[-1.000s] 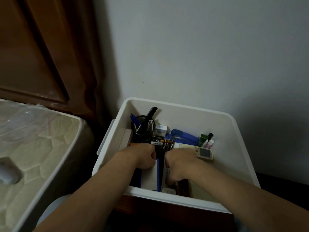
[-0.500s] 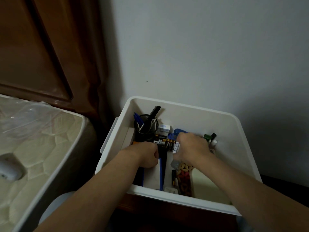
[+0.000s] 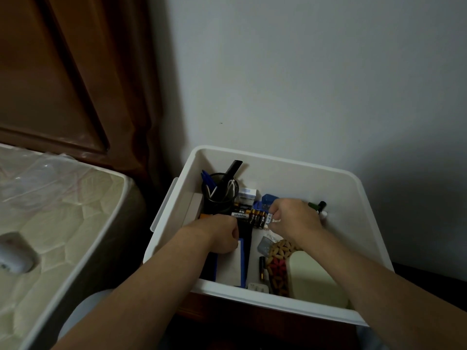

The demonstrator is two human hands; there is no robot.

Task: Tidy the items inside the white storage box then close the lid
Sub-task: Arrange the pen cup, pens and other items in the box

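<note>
Inside open white plastic storage box (image 3: 336,188), at 6 o'clock from black mesh pen cup (image 3: 219,195): left hand (image 3: 222,233) gripping blue-edged white booklet (image 3: 231,263), right hand (image 3: 293,218) pinching small clear packet (image 3: 272,219).

A battery (image 3: 238,214) lying in the white storage box (image 3: 278,298) carries a white label whose brand name is too blurred to read.

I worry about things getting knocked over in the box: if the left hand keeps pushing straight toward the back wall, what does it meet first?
Probably the battery pack, which lies just beyond the left hand, with the black mesh pen cup right behind it. Depth is hard to judge from this view.
</note>
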